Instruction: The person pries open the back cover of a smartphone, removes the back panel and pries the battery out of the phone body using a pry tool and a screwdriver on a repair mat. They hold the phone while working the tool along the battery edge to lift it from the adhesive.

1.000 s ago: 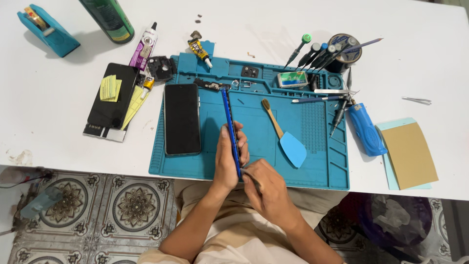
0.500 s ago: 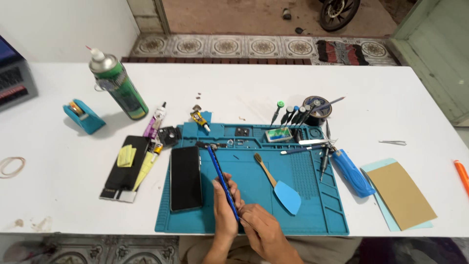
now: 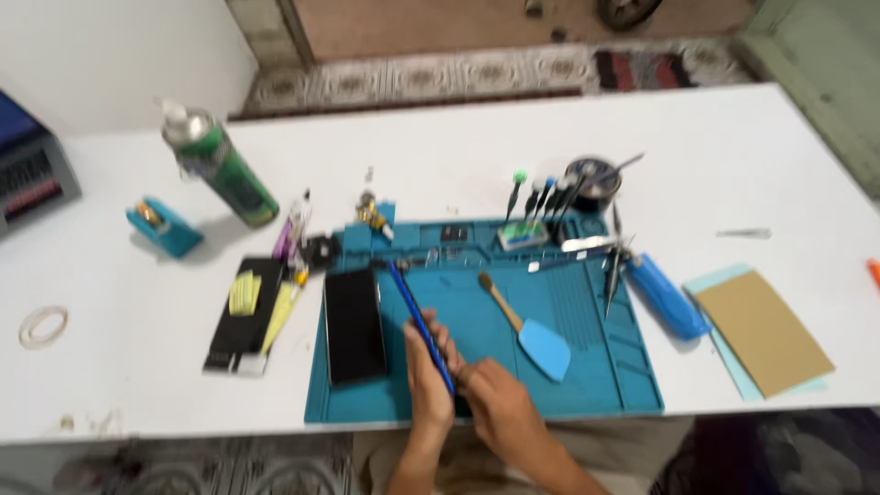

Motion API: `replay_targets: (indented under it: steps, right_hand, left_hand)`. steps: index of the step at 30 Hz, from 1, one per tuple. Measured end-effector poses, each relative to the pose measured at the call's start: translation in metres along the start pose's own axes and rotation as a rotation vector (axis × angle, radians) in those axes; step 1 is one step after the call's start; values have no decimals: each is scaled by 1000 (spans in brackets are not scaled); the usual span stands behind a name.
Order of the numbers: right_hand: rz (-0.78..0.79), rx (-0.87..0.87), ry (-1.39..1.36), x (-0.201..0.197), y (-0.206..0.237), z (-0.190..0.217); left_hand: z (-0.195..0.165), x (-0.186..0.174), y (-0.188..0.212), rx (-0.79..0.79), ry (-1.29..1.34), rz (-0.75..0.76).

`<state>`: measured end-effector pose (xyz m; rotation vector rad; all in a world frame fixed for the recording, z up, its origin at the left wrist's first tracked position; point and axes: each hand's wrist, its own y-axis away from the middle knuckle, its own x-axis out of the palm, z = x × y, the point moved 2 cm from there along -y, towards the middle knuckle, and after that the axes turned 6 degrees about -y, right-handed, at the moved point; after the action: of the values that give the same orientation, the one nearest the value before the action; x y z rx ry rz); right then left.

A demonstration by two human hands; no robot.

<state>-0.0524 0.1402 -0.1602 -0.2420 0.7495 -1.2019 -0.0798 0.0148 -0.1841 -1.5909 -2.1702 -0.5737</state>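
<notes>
Both hands meet at the near edge of the teal work mat on the white table. The left hand is closed around a thin blue frame, held on edge and slanting up and away from it. The right hand pinches the frame's near end, fingers narrow; the blur hides any tool in it. Just left of the left hand lies 1 black phone. Right of the right hand rests a blue spatula.
</notes>
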Motion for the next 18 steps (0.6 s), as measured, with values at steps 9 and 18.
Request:
replay_targets:
  steps: [9, 18]
  right_hand:
    - [64, 347, -468, -6, -1, -2]
    - [58, 712, -443, -1, -1, -19]
  left_hand:
    - [19, -27, 5, 146, 279, 100]
    - [1, -13, 16, 352, 153, 47]
